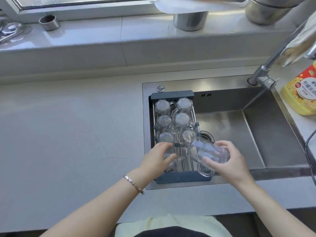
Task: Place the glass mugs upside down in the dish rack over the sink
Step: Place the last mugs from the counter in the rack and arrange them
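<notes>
Six racked: upturned mugs fill dish rack rear.
Left hand: gripping a mug in the rack.
Right hand: grasping tilted mug.
Next: invert it, seat in front-right gap.

window lit; tiled sill; pale countertop

Two bare forearms w/ no sleeves, left hand and right hand w/o rings or gloves, thin rose-gold faceted-link metal bracelet round left wrist, pale-yellow soft fabric top w/ dark navy garment over it at bottom edge.
</notes>
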{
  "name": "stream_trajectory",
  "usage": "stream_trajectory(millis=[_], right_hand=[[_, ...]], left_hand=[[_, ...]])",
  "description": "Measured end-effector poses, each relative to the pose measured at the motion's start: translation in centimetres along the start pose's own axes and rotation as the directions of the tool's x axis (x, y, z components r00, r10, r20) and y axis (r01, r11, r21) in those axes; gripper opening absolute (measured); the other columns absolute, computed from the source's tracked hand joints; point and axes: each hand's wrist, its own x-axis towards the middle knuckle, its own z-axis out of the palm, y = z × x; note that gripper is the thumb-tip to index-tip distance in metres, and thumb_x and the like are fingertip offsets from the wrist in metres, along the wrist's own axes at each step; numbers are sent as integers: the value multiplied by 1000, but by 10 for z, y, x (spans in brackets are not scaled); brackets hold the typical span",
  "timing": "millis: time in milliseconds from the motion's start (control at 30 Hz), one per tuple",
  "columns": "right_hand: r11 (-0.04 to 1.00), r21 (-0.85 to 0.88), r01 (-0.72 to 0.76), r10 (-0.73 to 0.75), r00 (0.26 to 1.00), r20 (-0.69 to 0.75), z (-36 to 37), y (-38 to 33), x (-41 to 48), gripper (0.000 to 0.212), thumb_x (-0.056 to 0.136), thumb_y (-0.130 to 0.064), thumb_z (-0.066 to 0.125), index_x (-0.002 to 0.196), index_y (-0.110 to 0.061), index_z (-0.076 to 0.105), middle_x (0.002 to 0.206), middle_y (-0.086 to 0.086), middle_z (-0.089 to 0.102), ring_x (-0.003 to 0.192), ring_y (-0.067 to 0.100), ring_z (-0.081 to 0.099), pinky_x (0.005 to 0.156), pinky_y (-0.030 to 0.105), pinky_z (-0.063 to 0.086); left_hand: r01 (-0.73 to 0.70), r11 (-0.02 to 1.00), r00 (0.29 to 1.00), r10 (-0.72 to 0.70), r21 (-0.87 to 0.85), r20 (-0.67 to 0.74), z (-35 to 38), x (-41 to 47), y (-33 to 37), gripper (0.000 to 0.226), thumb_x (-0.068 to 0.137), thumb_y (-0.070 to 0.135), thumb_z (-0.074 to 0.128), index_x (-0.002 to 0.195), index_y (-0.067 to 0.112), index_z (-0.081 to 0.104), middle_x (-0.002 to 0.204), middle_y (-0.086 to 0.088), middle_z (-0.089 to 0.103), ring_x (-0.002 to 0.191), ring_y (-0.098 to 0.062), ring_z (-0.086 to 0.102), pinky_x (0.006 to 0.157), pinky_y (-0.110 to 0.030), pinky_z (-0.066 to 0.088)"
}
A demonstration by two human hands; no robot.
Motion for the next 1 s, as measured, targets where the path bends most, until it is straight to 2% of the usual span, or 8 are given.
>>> stream_trajectory(millis=[33,100,233,367,533,633,767,1000], right_hand=[[996,-18,-93,92,996,-16,1,5,7,48,63,-27,82,102,-24,53,112,3,59,99,15,55,86,31,45],[969,-44,-244,245,970,8,10,11,18,52,61,-41,80,101,-22,53,111,5,61,99,22,58,88,41,51],[886,-307,-347,378,925,43,35,8,30,67,64,-59,68,113,-18,49,119,9,58,103,25,55,85,36,45],[781,-474,-406,458,889,-6,54,0,43,85,72,-70,52,130,-10,36,128,17,50,114,33,54,87,38,45],[735,-432,-523,551,832,-71,64,-4,62,86,79,-69,41,132,-2,35,130,20,51,117,34,53,90,38,45],[713,-463,-526,558,826,-80,66,-7,65,85,81,-68,40,132,0,33,130,20,50,118,32,51,89,37,45],[699,-547,-461,480,869,-118,78,-10,59,83,82,-64,45,130,3,31,129,21,47,118,31,50,87,38,47],[699,-530,-481,521,849,-83,92,-2,55,86,82,-63,47,132,5,28,131,21,43,117,32,51,86,38,48]], left_hand=[[-46,978,999,43,204,22,5,4,-6,46,95,30,50,139,21,40,149,0,37,132,-20,43,107,-37,39],[-166,864,984,115,475,135,15,11,-16,50,94,25,51,141,20,36,153,-2,31,134,-26,38,108,-41,38],[-281,710,957,162,646,239,28,23,-26,54,94,21,52,143,20,30,155,-6,27,136,-29,32,108,-43,33],[-285,699,956,160,656,246,33,29,-35,51,92,18,56,139,18,36,145,-8,41,127,-30,42,101,-42,40],[-232,765,969,129,601,211,31,29,-33,46,92,24,55,135,18,41,138,-8,45,123,-30,44,98,-40,42],[-189,784,978,98,592,183,29,28,-31,43,90,30,57,128,17,45,131,-9,48,118,-29,47,95,-40,43],[-153,803,985,73,575,160,31,26,-30,43,89,32,58,127,17,45,128,-10,48,117,-30,46,93,-39,45],[-148,829,985,76,539,154,29,25,-30,43,89,31,59,127,17,44,129,-9,47,116,-29,45,91,-39,45]])
